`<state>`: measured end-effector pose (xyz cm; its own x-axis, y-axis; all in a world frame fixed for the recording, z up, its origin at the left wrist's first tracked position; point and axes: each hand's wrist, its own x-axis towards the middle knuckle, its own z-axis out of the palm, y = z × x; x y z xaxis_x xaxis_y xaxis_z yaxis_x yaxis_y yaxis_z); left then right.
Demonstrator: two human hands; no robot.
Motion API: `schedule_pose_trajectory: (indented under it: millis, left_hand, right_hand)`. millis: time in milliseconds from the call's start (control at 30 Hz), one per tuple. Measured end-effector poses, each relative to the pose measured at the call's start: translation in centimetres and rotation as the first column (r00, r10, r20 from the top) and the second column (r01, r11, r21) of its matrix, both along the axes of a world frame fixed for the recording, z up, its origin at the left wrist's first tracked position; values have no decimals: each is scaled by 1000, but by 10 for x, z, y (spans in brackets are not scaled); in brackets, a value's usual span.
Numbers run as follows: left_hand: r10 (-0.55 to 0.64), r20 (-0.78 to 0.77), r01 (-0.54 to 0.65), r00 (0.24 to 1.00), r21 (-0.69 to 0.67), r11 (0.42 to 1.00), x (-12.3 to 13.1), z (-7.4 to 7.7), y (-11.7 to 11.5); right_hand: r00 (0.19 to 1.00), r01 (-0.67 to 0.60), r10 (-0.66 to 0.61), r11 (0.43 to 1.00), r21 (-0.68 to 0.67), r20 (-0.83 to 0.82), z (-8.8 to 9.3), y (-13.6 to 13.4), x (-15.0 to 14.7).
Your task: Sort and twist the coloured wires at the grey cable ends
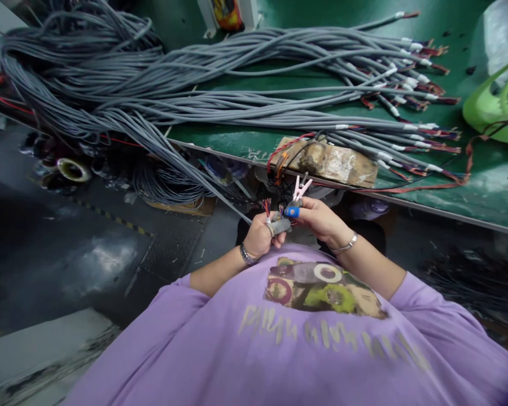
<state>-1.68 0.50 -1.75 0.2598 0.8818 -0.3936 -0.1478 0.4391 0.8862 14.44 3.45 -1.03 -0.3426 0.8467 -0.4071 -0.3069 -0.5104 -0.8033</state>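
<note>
My left hand (260,235) is closed around a grey cable (235,211), whose stripped end shows a tuft of thin coloured wires (266,206) above the fist. A grey wrap covers a finger of this hand. Right beside it, my right hand (324,220) is closed, with a blue cover (293,212) on the thumb. From its fingertips rises a small pink forked piece (300,189), which looks held there; its kind is unclear. More thin wires show between the hands, and their ends are partly hidden by the fingers.
Many grey cables (254,56) with stripped ends lie across the green table (444,194). A wooden block (336,163) with wires sits at the near edge. A green plastic basket (486,113) stands at right. Coiled cable (165,183) lies below the table.
</note>
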Motion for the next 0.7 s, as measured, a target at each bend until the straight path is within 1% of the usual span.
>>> schedule_pose_trajectory:
  millis: [67,133,200,233,267,333,400,433,533,700]
  left_hand:
    - [-37,-9,36,999,-6,999,-1,2,0]
    - [-63,-15,63,998,-10,998,-2,4,0]
    - [-83,-6,83,997,1,997,-4,5,1]
    - [-87,3,87,996,10,996,-5,6,1]
    - [-88,14,88,996,17,996,-5,8,2]
    - [-77,40,76,996,19,997,-5,11,4]
    - [-58,83,57,995,12,998,-2,14,8]
    - [-50,108,50,993,8,999,0,16,10]
    - [-37,166,38,985,-3,999,7,20,16]
    - [-21,183,26,983,-25,999,14,20,20]
  right_hand:
    - [999,30,-32,999,44,40,-2,0,-4]
    - [993,108,-110,993,44,50,-5,1,-5]
    - [973,232,-232,973,-4,16,-8,4,-2]
    - [961,275,-276,960,-42,-15,-9,7,1]
    - [955,288,-293,954,-80,-54,-9,9,4]
    - [962,221,-236,968,-116,-138,-8,15,10]
    - [972,129,-143,988,-88,-187,-5,20,12]
    - [975,104,-115,993,-63,-191,-3,22,11]
    - [977,114,-117,993,-26,-176,0,25,5]
    - [958,188,-200,979,-79,-207,3,25,-7]
